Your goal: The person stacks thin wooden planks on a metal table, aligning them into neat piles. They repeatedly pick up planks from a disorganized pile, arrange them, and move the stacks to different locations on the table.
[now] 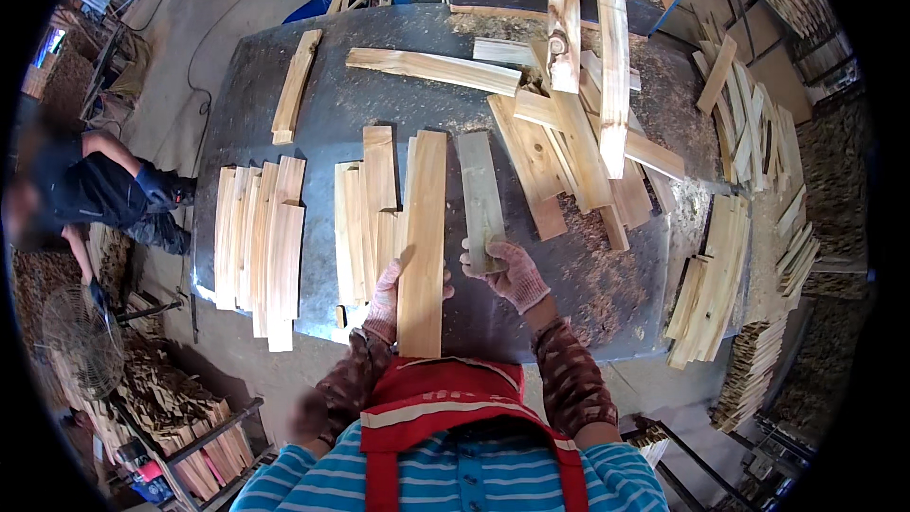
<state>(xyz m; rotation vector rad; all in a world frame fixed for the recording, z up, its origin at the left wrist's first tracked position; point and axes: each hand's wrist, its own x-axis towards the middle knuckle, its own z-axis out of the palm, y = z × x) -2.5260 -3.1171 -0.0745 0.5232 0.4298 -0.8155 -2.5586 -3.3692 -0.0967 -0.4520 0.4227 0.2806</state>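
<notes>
My left hand, in a pale knitted glove, is closed around a long light-brown wooden board. Its fingertips show past the board's right edge, and the rest of the fingers are hidden beneath. In my gloved right hand is the near end of a narrower greyish board, gripped between thumb and fingers. Both boards point away from me, side by side with a gap between them. Just left of my left hand lies a stack of boards on the dark table.
A second row of boards lies farther left. Loose boards are heaped crosswise at the far right, with sawdust around them. More boards lie along the right edge. At left are another person and a fan.
</notes>
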